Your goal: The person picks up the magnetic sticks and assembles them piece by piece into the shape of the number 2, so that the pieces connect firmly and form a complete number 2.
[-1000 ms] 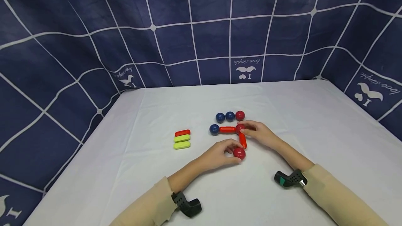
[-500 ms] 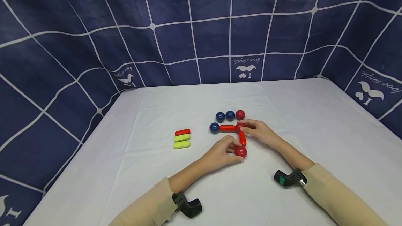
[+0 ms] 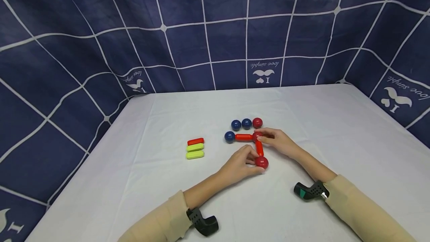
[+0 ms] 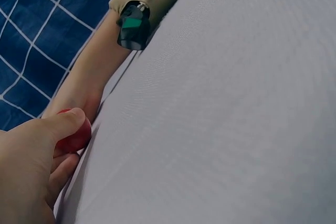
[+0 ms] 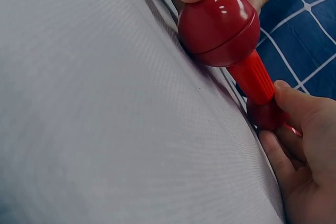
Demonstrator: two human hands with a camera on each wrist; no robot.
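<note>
My left hand [image 3: 238, 164] pinches a glossy red ball [image 3: 262, 162] between thumb and fingers. Against that ball sits the end of a short red rod [image 3: 259, 148], as the right wrist view shows; how deep it goes cannot be seen. At the rod's far end is a second red ball [image 3: 256, 136], gripped by my right hand [image 3: 281, 145] and partly covered by its fingers. From there another red rod [image 3: 243, 137] runs left to a blue ball [image 3: 230, 137], so the pieces form an L. In the left wrist view my thumb lies over the near red ball [image 4: 77, 137].
Behind the L, two blue balls [image 3: 236, 125] and a red ball [image 3: 257, 123] stand in a row. To the left lie a red rod [image 3: 195, 141] and two yellow-green rods [image 3: 195, 154], side by side. A white cloth [image 3: 161, 197] covers the table; a navy checked curtain [image 3: 228, 40] surrounds it.
My left hand has moved the near red ball slightly right and up against the free end of the red rod. My right hand has stayed on the corner ball.
</note>
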